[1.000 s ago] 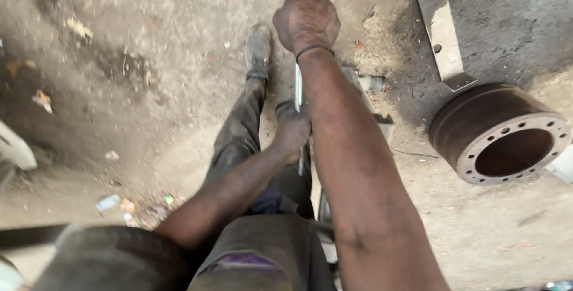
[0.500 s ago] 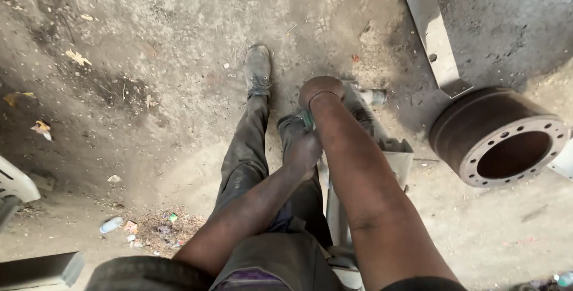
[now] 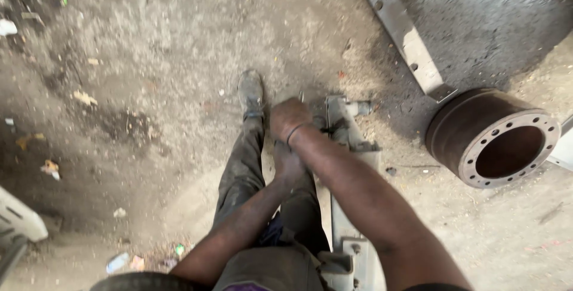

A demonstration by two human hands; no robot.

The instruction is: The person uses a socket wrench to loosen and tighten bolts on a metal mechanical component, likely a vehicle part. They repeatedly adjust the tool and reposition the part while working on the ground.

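A rusty, round brake drum [image 3: 493, 139], ringed with bolt holes, lies on the dusty ground [image 3: 149, 58] well to the right of the work, below a flat steel bar [image 3: 401, 31] with holes. Paper scraps [image 3: 51, 168] dot the ground's left edge. Over a long grey metal part [image 3: 349, 165] lying beside a grimy trouser leg and shoe [image 3: 250, 91], the right hand [image 3: 289, 118] is fisted, arm extended; the left hand [image 3: 289, 162] curls just behind it. Whatever either grips cannot be told.
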